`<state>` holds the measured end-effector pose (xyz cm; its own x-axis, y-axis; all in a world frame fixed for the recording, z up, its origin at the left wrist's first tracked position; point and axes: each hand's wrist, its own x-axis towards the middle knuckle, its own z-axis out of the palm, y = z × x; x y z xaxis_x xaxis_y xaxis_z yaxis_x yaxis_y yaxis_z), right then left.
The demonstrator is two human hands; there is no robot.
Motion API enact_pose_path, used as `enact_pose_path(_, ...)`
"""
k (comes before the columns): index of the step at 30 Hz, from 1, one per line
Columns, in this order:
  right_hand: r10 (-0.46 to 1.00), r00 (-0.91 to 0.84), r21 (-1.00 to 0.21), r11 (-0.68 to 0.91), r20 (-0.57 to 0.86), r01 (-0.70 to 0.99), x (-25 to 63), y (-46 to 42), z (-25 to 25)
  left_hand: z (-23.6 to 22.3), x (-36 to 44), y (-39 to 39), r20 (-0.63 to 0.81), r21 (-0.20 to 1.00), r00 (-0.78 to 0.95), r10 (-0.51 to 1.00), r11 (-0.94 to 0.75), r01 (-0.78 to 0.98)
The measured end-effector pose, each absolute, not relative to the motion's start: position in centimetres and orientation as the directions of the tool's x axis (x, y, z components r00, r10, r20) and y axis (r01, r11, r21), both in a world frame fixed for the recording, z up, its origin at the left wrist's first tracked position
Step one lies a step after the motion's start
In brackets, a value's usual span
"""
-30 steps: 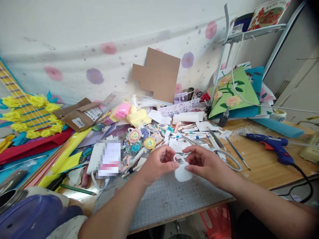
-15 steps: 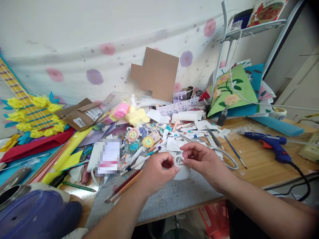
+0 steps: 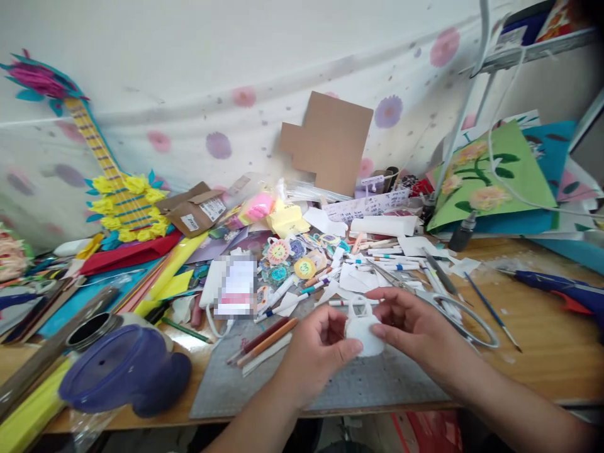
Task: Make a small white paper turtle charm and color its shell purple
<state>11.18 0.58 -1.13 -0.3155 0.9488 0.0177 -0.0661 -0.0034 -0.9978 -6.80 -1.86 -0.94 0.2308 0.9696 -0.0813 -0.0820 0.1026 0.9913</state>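
Observation:
Between my hands, above the grey cutting mat (image 3: pixel 372 393), is a small white paper cutout (image 3: pixel 364 336) with a rounded body and a loop at its top. My left hand (image 3: pixel 321 343) pinches its left side, thumb in front and fingers curled behind. On the opposite edge my right hand (image 3: pixel 408 321) grips it with thumb and fingertips. The far fingers of both hands are partly hidden. Just beyond the hands lie paper scraps (image 3: pixel 361 277) and scissors (image 3: pixel 391 277). Several coloured round paper cutouts (image 3: pixel 304 268) lie in a pile behind my left hand.
Pencils (image 3: pixel 268 340) rest on the mat at left, near a phone (image 3: pixel 237 283) with a cable. A purple lidded jar (image 3: pixel 123 371) stands at front left. A paintbrush (image 3: pixel 493 311) and a glue gun (image 3: pixel 557 286) lie at right. Brown cardboard (image 3: pixel 333 141) leans against the wall.
The view has swung left, so things appear farther right. The cutout's loop now stands up above my fingers, and both hands have moved down to grip its body by the sides.

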Motion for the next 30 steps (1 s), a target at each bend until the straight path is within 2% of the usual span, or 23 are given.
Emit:
enact_pose_path(2,0.953,-0.301,-0.998,0.002,0.022,-0.066,10.9,0.4,-1.3,-1.3,-7.0,-2.7,-0.105,0.985,0.220,0.970,0.132,-0.109)
enact_pose_path(5,0.941,-0.338,-0.998,-0.029,-0.009,-0.054,10.2,0.0,-1.6,-1.5,-7.3,-3.5,-0.131,0.989,0.116,0.985,0.137,-0.051)
enact_pose_path(9,0.903,-0.424,-0.995,-0.039,-0.075,0.092,9.3,-0.4,-2.0,-1.7,-7.7,-4.0,-0.131,0.986,0.084,0.988,0.138,-0.091)
enact_pose_path(15,0.930,-0.366,-0.985,0.037,-0.029,0.170,8.5,-0.9,-2.0,-2.4,-7.9,-4.1,-0.066,0.990,0.001,0.998,0.065,-0.124)
enact_pose_path(21,0.928,-0.370,-0.981,0.021,-0.052,0.191,8.3,-1.1,-1.9,-2.2,-7.6,-4.3,-0.115,0.978,-0.046,0.992,0.105,-0.180)
enact_pose_path(30,0.869,-0.487,-0.977,0.016,-0.093,0.215,8.6,-1.5,-2.3,-2.6,-8.7,-4.8,-0.100,0.995,0.024,0.995,0.099,0.016)
